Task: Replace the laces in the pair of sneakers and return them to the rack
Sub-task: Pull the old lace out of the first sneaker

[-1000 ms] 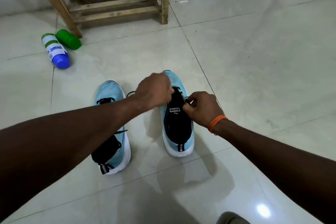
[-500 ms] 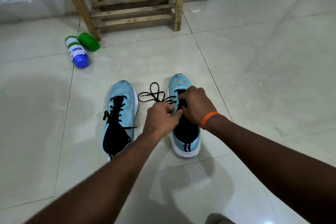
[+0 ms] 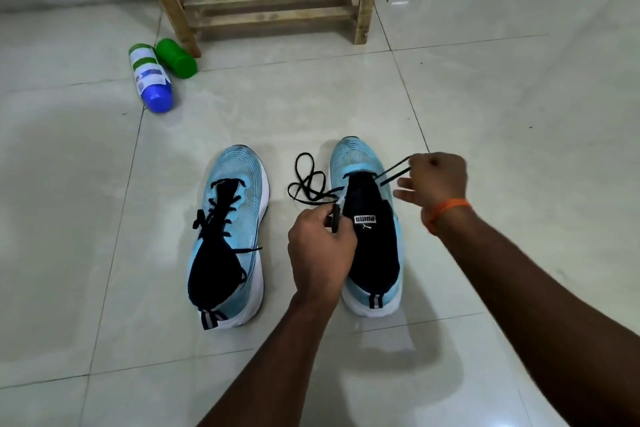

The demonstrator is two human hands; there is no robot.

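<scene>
The black lace [image 3: 309,180] is being pinched near the tongue by the left hand [image 3: 322,246] and gripped taut by the right hand [image 3: 437,180] at the right sneaker [image 3: 353,156] far eyelets, its lacing judged barely begun, while the left sneaker [image 3: 239,166] is lying laced, the far rack [image 3: 277,3] being left for last

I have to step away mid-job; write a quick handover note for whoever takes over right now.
Left hand pinches the black lace beside the unfinished sneaker; right hand grips a stretch of it, pulled taut.
Lace sits only in that sneaker's front eyelets; the rest loops on the floor.
The laced sneaker stands beside it.
Left: finish lacing, put both on the wooden rack.
</scene>
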